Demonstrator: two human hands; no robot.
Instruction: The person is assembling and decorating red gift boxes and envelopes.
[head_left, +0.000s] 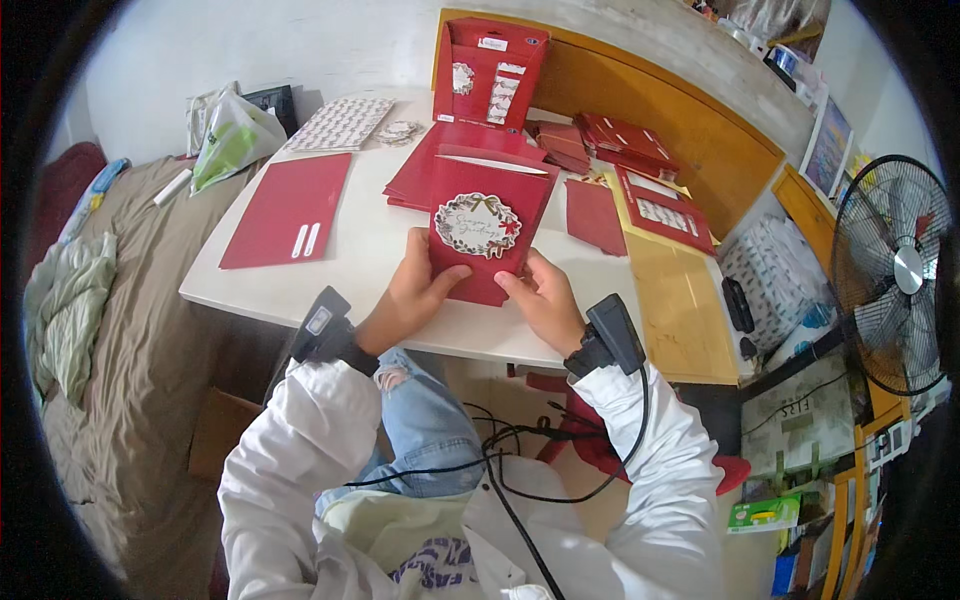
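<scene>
Between both hands I hold a red card holder (474, 281) upright over the near side of the white table. A wreath-shaped paper tag (478, 225) with a bow and writing sits on its front, and a white edge (495, 164) shows at its open top. My left hand (420, 281) grips the lower left side with the thumb on the front. At the lower right side my right hand (541, 289) has its thumb against the front too; its other fingers are partly hidden behind. Just behind lie stacked red sheets (412, 176).
A flat red folder (289, 214) lies on the left, with patterned sheets (341, 124) and wreath tags (397, 133) beyond. At the back stands a red display box (480, 82). Red packets (626, 142) and a yellow folder (679, 315) are on the right, near a fan (892, 274). Cables (517, 435) cross my lap.
</scene>
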